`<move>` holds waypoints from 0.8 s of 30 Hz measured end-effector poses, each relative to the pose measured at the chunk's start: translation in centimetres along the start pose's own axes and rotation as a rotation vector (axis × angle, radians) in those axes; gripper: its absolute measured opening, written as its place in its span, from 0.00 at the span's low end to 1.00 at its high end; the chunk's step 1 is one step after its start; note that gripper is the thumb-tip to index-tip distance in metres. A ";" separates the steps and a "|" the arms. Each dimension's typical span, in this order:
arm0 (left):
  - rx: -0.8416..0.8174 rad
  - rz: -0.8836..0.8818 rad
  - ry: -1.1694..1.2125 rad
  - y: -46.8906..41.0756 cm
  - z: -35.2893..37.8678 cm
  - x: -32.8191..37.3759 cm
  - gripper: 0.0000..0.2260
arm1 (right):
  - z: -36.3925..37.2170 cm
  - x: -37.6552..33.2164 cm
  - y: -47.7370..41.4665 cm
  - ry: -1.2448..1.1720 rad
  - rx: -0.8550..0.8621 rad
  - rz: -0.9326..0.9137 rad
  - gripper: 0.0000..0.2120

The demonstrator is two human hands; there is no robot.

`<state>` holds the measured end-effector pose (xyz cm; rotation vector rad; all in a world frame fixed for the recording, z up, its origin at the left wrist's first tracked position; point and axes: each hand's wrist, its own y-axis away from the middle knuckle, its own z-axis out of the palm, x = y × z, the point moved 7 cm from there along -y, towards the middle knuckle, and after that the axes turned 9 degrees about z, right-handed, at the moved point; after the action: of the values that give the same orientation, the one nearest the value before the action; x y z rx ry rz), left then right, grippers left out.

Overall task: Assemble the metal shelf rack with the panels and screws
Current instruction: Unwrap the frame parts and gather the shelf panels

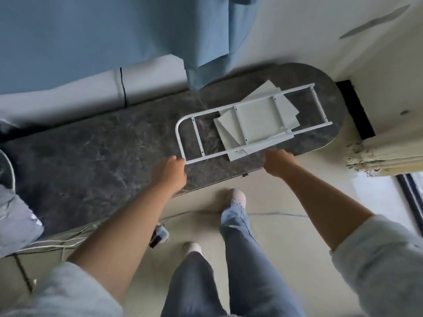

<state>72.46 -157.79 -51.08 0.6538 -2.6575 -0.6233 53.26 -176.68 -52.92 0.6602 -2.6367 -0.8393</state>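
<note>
- While we stand at the dark marble table (91, 156), the white side frame (206, 157) lies flat towards its rounded right end, atop a loose stack of white panels (258, 120);
- left hand (169, 172): fingers curled round the near rail, by the frame's rounded end;
- right hand (278, 162): curled on the same rail further along, beside a jutting panel corner; fingertips hidden;
- blue cloth (201, 53) hangs over the table's far edge.

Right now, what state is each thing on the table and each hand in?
side frame, lying flat across the panels
panels, loosely stacked, fanned out, under the frame
left hand, grips the frame's rounded corner
right hand, curled at the near rail, grip hidden
table, bearing frame and panels
</note>
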 end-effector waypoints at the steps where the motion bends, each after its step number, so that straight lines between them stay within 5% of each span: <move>1: -0.022 -0.010 -0.001 -1.4 0.2 0.2 0.13 | 0.0 0.1 -1.6 0.029 -0.001 -0.018 0.16; 11: -0.132 0.091 -0.098 -11.1 4.4 3.0 0.13 | 4.4 -1.9 -14.2 0.151 0.010 -0.137 0.18; 19: -0.195 0.103 -0.117 -13.7 8.6 1.4 0.16 | 6.7 -2.5 -16.9 0.456 0.076 -0.326 0.09; 24: -0.121 0.112 -0.033 -13.9 8.2 1.5 0.14 | 5.1 -3.6 -14.7 0.407 0.089 -0.525 0.12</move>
<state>72.77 -166.86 -64.50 0.4617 -2.6396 -0.7617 59.15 -183.12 -66.23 1.4188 -2.1645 -0.6246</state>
